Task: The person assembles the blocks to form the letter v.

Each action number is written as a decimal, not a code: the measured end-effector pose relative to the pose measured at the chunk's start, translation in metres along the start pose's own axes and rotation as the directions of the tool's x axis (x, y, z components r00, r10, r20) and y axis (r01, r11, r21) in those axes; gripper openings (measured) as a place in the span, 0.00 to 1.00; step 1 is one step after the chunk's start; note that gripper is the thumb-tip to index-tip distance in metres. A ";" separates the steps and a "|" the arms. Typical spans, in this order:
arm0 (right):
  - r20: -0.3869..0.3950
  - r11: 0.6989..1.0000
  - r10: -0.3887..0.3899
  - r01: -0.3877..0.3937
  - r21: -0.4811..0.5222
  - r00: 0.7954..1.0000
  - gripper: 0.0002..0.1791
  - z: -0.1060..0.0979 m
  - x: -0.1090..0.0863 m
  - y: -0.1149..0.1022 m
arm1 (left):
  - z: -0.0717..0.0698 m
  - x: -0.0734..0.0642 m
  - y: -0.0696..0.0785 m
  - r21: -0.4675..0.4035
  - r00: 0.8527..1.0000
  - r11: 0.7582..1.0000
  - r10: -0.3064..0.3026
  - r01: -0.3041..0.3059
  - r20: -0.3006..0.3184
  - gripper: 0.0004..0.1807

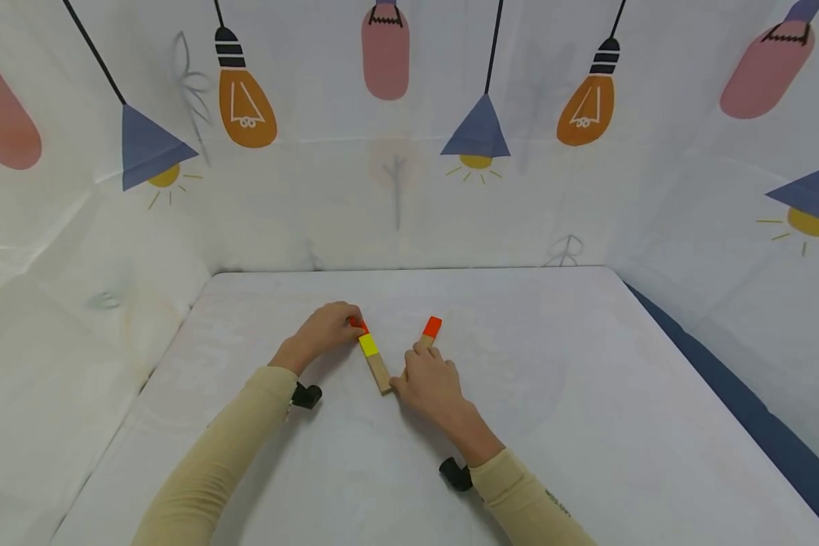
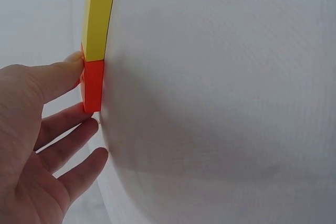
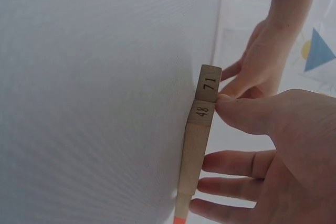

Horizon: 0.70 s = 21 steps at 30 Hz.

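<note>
Small blocks lie on a white table in two rows that form a V. In the left row, a plain wooden block is followed by a yellow block and a red block at the far end. My left hand pinches that red block, thumb near its joint with the yellow one. Over the right row, my right hand holds a wooden block, its thumb by the end marked 48. Beyond its fingers shows another red block. A block end marked 71 meets the 48 end.
A white cloth backdrop printed with lamps and bulbs rises behind the table's far edge and along its sides. Dark blue fabric shows past the right edge. Black wrist cameras sit under both sleeves.
</note>
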State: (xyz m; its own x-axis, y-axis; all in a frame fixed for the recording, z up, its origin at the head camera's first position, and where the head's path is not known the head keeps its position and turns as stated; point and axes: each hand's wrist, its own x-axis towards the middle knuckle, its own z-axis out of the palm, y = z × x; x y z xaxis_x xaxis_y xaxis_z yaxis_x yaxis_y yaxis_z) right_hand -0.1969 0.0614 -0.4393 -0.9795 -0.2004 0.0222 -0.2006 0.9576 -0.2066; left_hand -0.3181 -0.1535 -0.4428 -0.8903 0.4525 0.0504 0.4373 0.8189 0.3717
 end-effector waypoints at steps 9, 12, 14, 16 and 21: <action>0.009 1.000 0.005 -0.005 -0.010 1.000 0.20 0.004 0.004 0.000 | 0.000 -0.001 -0.002 -0.003 1.000 1.000 0.000 0.000 -0.005 0.08; 0.012 1.000 0.007 -0.007 -0.016 1.000 0.20 0.004 0.005 0.000 | 0.000 -0.001 -0.002 -0.010 1.000 1.000 0.008 -0.008 -0.008 0.08; 0.014 1.000 0.010 -0.010 -0.018 1.000 0.20 0.003 0.005 0.000 | 0.000 -0.001 -0.002 -0.009 1.000 1.000 0.015 -0.015 -0.011 0.07; 0.014 1.000 0.010 -0.010 -0.020 1.000 0.20 0.003 0.005 0.000 | 0.000 -0.001 -0.001 -0.005 1.000 1.000 0.022 -0.023 -0.012 0.07; 0.005 1.000 0.013 -0.013 -0.010 1.000 0.20 0.001 0.005 0.001 | 0.000 -0.002 0.002 -0.011 1.000 1.000 0.028 -0.028 -0.008 0.06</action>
State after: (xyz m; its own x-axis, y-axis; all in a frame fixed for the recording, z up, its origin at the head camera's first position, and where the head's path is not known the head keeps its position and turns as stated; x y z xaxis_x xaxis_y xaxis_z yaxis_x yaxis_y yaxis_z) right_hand -0.2018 0.0615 -0.4402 -0.9818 -0.1894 0.0145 -0.1885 0.9622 -0.1967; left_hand -0.3153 -0.1526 -0.4425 -0.8788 0.4723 0.0680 0.4605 0.8020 0.3804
